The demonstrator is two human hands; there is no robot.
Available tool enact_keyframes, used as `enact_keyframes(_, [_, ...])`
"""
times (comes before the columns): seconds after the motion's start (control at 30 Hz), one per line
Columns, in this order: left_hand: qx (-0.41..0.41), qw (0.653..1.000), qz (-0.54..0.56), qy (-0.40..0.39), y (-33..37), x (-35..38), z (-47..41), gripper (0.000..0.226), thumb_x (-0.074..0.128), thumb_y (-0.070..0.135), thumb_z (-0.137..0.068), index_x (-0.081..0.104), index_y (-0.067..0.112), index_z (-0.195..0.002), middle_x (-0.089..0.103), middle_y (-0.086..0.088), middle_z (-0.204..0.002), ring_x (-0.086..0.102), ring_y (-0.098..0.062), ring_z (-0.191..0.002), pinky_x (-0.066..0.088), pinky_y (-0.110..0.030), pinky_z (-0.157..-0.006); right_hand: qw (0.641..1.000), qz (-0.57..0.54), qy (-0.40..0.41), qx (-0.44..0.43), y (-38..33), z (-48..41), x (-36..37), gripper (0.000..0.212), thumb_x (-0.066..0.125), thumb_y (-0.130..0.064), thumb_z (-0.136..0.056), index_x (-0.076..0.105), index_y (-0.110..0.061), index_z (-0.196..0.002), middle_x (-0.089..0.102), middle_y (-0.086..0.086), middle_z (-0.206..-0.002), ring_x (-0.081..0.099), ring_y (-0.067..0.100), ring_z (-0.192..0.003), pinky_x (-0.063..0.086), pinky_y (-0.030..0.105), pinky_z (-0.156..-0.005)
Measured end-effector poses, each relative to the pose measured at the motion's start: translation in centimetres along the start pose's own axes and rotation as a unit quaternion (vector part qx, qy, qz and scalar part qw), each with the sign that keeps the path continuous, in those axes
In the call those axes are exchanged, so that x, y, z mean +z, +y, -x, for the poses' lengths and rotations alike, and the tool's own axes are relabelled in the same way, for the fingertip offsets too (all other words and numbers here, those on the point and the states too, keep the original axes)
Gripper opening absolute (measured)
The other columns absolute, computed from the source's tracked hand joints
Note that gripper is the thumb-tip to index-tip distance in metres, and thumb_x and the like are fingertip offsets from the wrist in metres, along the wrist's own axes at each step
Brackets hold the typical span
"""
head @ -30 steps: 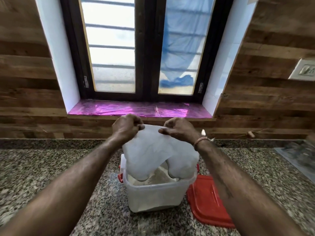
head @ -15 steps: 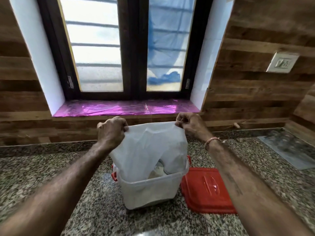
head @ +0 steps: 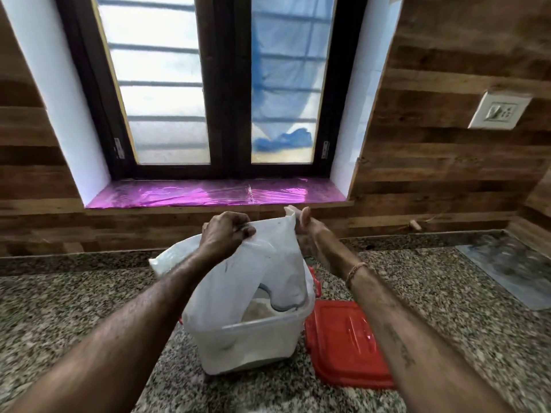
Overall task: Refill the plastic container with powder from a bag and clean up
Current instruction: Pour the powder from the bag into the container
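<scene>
A translucent white plastic container [head: 253, 342] stands on the granite counter, with pale powder [head: 258, 308] showing inside. A limp white plastic bag [head: 262, 263] hangs upside down over it, its mouth down in the container. My left hand [head: 225, 234] grips the bag's upper edge at the middle. My right hand [head: 304, 226] pinches the bag's top right corner. A flap of the bag sticks out to the left behind my left forearm.
The container's red lid [head: 343, 344] lies flat on the counter [head: 74, 308] just right of the container. A pink foil-lined window sill [head: 208, 193] runs behind. A grey sheet [head: 512, 269] lies at the far right; a wall socket [head: 499, 110] above it.
The bag has been lifted higher and looks emptier. My left hand has moved right along its top edge, closer to my right hand, leaving a loose flap on the left.
</scene>
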State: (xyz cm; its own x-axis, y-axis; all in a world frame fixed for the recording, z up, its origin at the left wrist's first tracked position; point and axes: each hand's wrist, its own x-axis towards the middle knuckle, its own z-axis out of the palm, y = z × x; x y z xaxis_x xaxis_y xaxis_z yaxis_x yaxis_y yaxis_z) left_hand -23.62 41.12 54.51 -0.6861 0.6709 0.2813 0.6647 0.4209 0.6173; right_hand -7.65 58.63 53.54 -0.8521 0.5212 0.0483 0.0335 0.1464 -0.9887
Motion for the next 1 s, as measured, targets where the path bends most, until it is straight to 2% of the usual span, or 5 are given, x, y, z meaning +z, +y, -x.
enact_keyframes(0.03, [-0.002, 1.000, 0.007, -0.002, -0.1, 0.2, -0.1, 0.019, 0.071, 0.035, -0.090, 0.067, 0.024, -0.075, 0.062, 0.007, -0.069, 0.063, -0.027, -0.089, 0.047, -0.041, -0.086, 1.000, -0.014, -0.009, 0.014, 0.4, -0.1, -0.2, 0.059, 0.038, -0.068, -0.101, 0.056, -0.032, -0.144, 0.040, 0.034, -0.148, 0.049, 0.051, -0.130, 0.046, 0.033, -0.077])
enact_keyframes(0.13, [-0.009, 0.998, 0.056, 0.016, -0.3, 0.4, 0.1, 0.020, 0.073, 0.029, -0.088, 0.066, 0.023, -0.070, 0.061, 0.007, -0.066, 0.060, -0.021, -0.078, 0.047, -0.035, -0.076, 0.995, -0.036, 0.091, -0.008, 1.6, -0.6, -1.5, 0.064, 0.038, -0.059, -0.105, 0.039, -0.021, -0.157, 0.054, 0.006, -0.153, 0.062, 0.021, -0.129, 0.054, 0.039, -0.096])
enact_keyframes(0.23, [-0.010, 0.996, 0.087, 0.029, -0.5, 0.5, 0.5, 0.021, 0.075, 0.022, -0.087, 0.065, 0.020, -0.069, 0.059, 0.008, -0.066, 0.051, -0.009, -0.069, 0.041, -0.028, -0.068, 0.997, 0.015, -0.072, 0.026, 1.7, -0.3, -1.0, 0.073, 0.018, -0.068, -0.103, 0.056, -0.023, -0.145, 0.073, -0.009, -0.124, 0.070, 0.008, -0.108, 0.057, 0.033, -0.090])
enact_keyframes(0.83, [-0.084, 0.984, 0.082, 0.134, 0.3, 0.7, 0.8, 0.011, 0.076, 0.012, -0.083, 0.071, 0.013, -0.073, 0.067, 0.003, -0.073, 0.055, -0.007, -0.070, 0.041, -0.021, -0.063, 0.999, 0.009, 0.011, -0.045, 4.1, -0.4, -0.5, 0.078, 0.038, -0.074, -0.096, 0.039, -0.023, -0.154, 0.049, 0.011, -0.157, 0.054, 0.023, -0.139, 0.048, 0.035, -0.110])
enact_keyframes(1.0, [-0.087, 0.988, 0.047, 0.120, 0.4, 0.8, 0.5, 0.009, 0.079, 0.017, -0.082, 0.074, 0.017, -0.074, 0.070, 0.004, -0.076, 0.060, -0.013, -0.075, 0.046, -0.029, -0.068, 0.989, 0.135, -0.051, -0.045, 4.8, 0.2, -0.7, 0.075, 0.034, -0.085, -0.088, 0.076, -0.029, -0.115, 0.073, -0.010, -0.118, 0.066, 0.010, -0.114, 0.050, 0.018, -0.086])
